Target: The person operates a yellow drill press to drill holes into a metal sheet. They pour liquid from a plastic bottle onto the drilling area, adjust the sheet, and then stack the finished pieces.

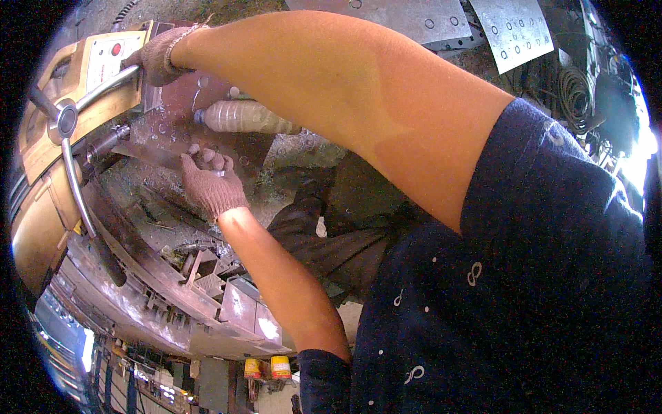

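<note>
My fingers [210, 160] wear matt, coarsely knitted, dusty-pink cloth gloves [215, 193]; my dark blue, white-patterned shirt [496, 290] is matt cloth. The silvery, spoked lever [65, 119] shows smooth, glossy metal; the yellow machine housing [43, 217], smooth, shiny paint. The translucent, ribbed bottle [238, 117] is glossy plastic; the grey, perforated sheets [507, 40] resemble smooth metal.

From the wearer's head, a wide fisheye camera looks down at close range, the navy shirt [496, 290] filling the near right and the yellow machine [114, 103] standing far left.
</note>
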`<state>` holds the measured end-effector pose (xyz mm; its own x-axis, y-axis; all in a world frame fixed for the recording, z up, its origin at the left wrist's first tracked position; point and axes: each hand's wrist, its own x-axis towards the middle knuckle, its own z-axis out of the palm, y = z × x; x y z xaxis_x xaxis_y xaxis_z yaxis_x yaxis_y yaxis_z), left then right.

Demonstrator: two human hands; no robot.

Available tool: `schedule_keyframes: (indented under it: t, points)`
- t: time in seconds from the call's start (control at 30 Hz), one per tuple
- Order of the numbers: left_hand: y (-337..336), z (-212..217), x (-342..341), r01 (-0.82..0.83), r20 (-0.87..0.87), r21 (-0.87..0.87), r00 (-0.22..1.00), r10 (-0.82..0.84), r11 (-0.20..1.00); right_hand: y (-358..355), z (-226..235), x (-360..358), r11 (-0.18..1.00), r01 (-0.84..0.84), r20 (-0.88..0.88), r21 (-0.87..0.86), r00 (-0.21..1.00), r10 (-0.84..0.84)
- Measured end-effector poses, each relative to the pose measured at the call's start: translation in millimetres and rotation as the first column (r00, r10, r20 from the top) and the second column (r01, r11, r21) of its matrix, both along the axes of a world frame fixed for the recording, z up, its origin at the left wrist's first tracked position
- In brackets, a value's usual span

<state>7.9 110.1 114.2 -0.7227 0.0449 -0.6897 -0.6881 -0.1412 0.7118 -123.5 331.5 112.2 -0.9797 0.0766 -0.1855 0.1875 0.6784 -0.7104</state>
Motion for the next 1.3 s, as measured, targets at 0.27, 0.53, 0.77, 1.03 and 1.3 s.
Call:
schedule_keyframes:
  t: [0.27, 0.53, 0.77, 1.03, 1.3]
  points:
    - [7.2, 4.9, 0.9, -0.001, -0.011, -0.017, 1.0, 0.001, 1.0, 1.4, -9.3, -6.7, 0.999, 0.039, -0.021, 0.015, 0.999, -0.039]
    - [-3.9, -5.0, 1.6, -0.015, 0.007, -0.012, 1.0, 0.015, 1.0, -7.0, -2.5, -2.8, 1.0, 0.011, 0.014, 0.01, 1.0, -0.011]
    - [-0.7, -2.5, 0.8, -0.01, 0.012, -0.003, 1.0, 0.01, 1.0, -7.6, -10.8, -8.4, 1.0, 0.026, 0.004, 0.011, 1.0, -0.026]
    - [1.9, -2.6, 0.3, -0.026, 0.01, -0.03, 1.0, 0.026, 0.999, -3.8, -5.5, -5.6, 1.0, -0.008, -0.01, -0.01, 1.0, 0.008]
    - [14.7, 4.0, 5.0, -0.041, -0.035, -0.086, 0.999, 0.038, 0.995, 0.5, -6.3, -6.0, 1.0, -0.017, -0.016, 0.008, 1.0, 0.017]
